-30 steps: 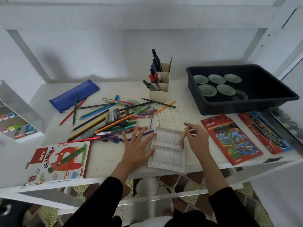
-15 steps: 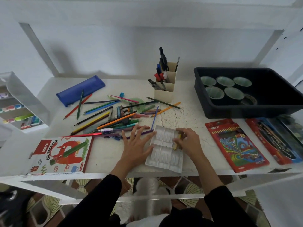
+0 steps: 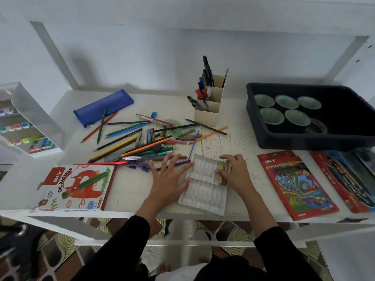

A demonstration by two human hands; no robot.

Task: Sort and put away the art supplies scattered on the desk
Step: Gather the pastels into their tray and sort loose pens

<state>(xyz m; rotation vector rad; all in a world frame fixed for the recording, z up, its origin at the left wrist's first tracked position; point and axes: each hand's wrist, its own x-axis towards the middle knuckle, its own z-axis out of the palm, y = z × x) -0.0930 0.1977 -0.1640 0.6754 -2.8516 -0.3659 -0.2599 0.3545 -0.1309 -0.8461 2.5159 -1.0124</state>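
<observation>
Centrally, tray point(image 3: 203, 192) long axis near-to-far, pastels point(image 3: 221, 179) lengthwise in its right slots, left hand point(image 3: 166, 179) spread flat against its left edge, right hand point(image 3: 236, 173) curled over pastels, grip unclear

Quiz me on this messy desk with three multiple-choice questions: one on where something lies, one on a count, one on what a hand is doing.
1. Where on the desk is the oil pastels box?
A. near left corner
B. far right corner
C. middle, at the back

2. How many pale cups sit in the black bin?
A. three
B. five
C. eight

3. How is the left hand?
A. flat, fingers spread
B. clenched round a pencil
C. out of view

Answers:
1 A, it lies by the near edge at left.
2 B, three behind, two in front.
3 A, its straight fingers fan out beside the white tray.
</observation>
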